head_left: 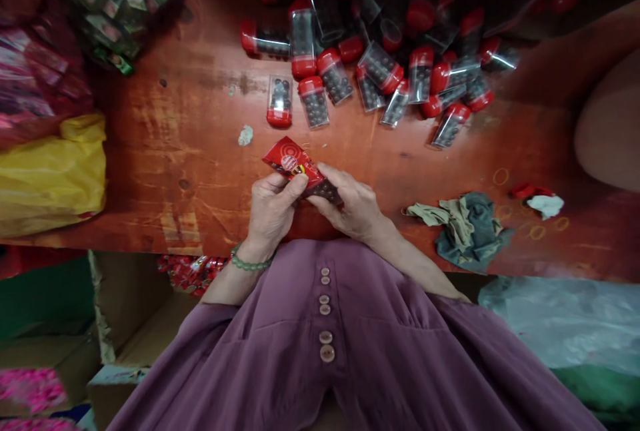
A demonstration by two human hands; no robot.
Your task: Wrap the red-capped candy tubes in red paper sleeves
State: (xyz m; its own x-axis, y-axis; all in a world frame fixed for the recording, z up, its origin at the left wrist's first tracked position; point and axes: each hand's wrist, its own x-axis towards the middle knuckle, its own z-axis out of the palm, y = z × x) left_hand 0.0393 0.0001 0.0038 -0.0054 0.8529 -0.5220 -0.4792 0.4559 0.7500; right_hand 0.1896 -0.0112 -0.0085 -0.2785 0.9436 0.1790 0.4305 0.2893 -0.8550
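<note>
Close to the table's near edge, my left hand [274,210] pinches a red printed wrapper [289,156] between thumb and fingers. At the wrapper's lower right end shows a clear container of dark round balls [327,191], with my right hand [354,203] closed around it. The wrapper's far end points up and left, and it looks flattened there. How far the container reaches into the wrapper is hidden by the print and my fingers. A green bead bracelet [250,264] circles my left wrist.
Several red-capped clear containers [314,103] of dark balls lie piled beyond my hands. Crumpled grey cloth [475,228] and yellow rubber bands [537,231] lie on the right. A yellow bag [50,181] sits at left. Below the table edge stands a cardboard box [117,304] with red packets.
</note>
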